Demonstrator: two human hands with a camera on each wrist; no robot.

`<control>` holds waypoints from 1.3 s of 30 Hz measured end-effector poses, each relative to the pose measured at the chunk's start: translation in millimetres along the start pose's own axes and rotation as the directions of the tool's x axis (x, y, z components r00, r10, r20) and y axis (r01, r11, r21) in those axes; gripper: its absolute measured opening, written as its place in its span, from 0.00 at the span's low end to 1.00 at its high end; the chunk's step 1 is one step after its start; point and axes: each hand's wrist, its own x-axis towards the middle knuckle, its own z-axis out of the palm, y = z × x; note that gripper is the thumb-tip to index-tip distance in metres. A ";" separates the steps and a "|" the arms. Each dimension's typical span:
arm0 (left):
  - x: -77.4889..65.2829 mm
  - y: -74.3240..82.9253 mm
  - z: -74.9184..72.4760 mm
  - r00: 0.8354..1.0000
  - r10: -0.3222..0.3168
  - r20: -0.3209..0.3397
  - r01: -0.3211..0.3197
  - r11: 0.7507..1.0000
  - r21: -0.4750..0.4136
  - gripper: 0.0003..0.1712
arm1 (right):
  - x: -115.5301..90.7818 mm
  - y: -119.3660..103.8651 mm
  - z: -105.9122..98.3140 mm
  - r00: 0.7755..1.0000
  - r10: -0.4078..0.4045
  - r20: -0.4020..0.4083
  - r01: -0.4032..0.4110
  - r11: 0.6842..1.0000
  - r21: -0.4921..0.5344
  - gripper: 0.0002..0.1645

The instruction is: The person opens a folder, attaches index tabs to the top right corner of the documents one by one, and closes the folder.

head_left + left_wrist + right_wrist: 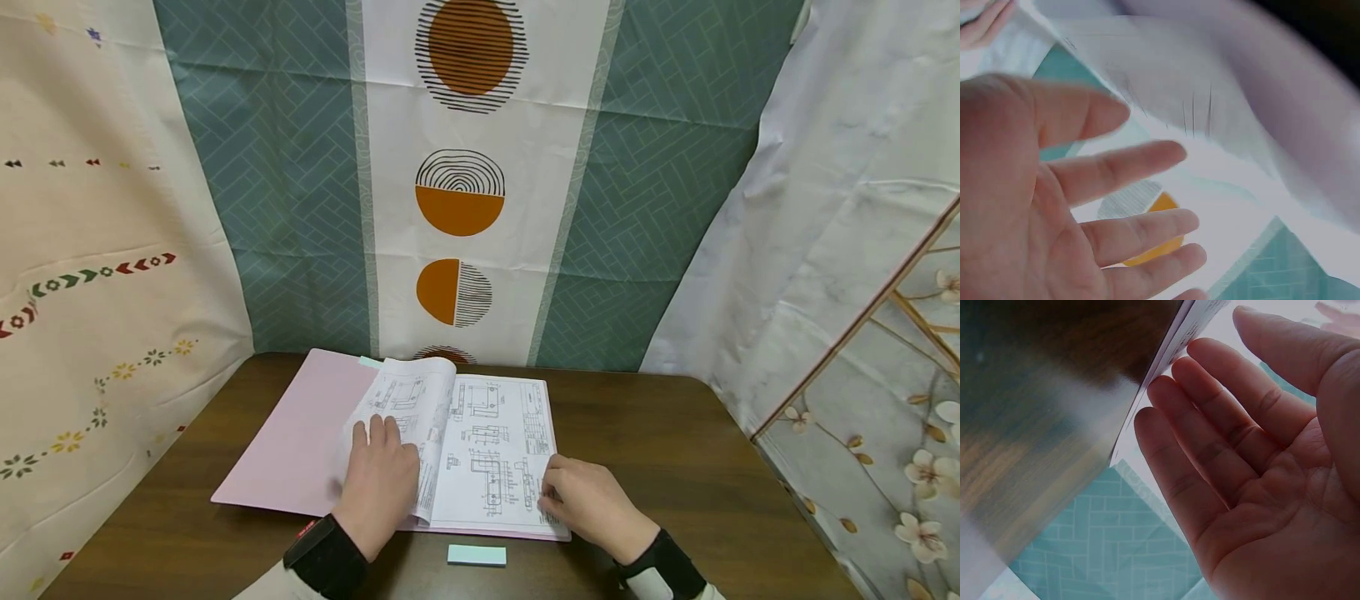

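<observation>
A pink folder (pixel 288 458) lies spread on the table, holding bound sheets of technical drawings. Over the turned-back left page (pixel 401 392), which curves up near the binding, my left hand (pixel 378 479) lies with its fingers pointing away from me. The left wrist view shows that hand's fingers (pixel 1141 231) straight and spread, with the page's curved underside beyond. My right hand (pixel 592 504) is at the lower right edge of the right page (pixel 502 417). In the right wrist view its fingers (pixel 1204 450) are extended along the sheet edges, the thumb apart from them.
A small mint-green sticky-note pad (pixel 477 556) lies on the brown table (pixel 637 433) just in front of the folder. A mint tab (pixel 369 362) shows at the folder's top edge. Patterned cloths (pixel 480 208) hang behind the table and along both sides.
</observation>
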 end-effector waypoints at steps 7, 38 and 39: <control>21.3 18.3 0.0 0.990 0.139 0.006 -0.136 0.974 -0.179 0.24 | 1.0 0.6 2.2 1.000 0.009 0.003 -0.009 1.000 0.005 0.11; 19.7 25.1 23.8 0.986 0.124 0.113 -0.076 0.931 -0.358 0.27 | 11.5 1.4 2.5 0.999 -0.021 0.028 0.022 0.999 -0.034 0.13; 20.0 24.9 23.8 0.986 0.123 0.114 -0.074 0.931 -0.357 0.27 | 12.0 1.3 2.2 0.999 -0.019 0.030 0.020 0.999 -0.034 0.13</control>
